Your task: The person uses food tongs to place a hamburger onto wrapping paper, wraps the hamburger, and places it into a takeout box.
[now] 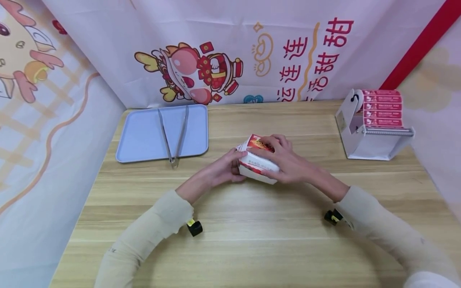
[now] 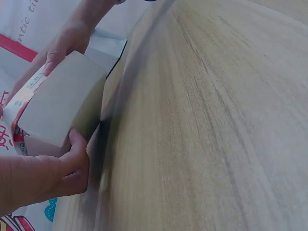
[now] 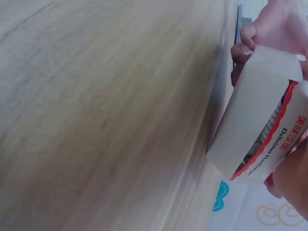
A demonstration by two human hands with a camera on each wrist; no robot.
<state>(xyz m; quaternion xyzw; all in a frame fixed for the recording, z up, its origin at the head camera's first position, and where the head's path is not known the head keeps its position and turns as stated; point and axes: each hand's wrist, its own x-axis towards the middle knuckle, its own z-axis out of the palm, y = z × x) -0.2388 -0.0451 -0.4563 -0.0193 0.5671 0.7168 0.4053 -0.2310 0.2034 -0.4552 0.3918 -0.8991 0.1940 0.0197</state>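
A white hamburger box (image 1: 256, 163) with red print and a picture on its lid is held tilted over the middle of the table. My left hand (image 1: 224, 170) grips its left end, thumb near the top edge and fingers lower down. From the right, my right hand (image 1: 284, 160) holds it, fingers spread over the lid and thumb on the front side. In the right wrist view, a gap with patterned black-and-white material inside shows between the lid's red scalloped edge and the box (image 3: 250, 106). The left wrist view shows the plain side of the box (image 2: 65, 96).
Back left on the wooden table (image 1: 230, 248) lies a light blue tray (image 1: 144, 136), with metal tongs (image 1: 167, 140) resting across it and over its front edge. A white dispenser (image 1: 374, 140) holding a roll of red labels (image 1: 383, 106) stands back right. Printed cloth (image 1: 252, 52) hangs behind.
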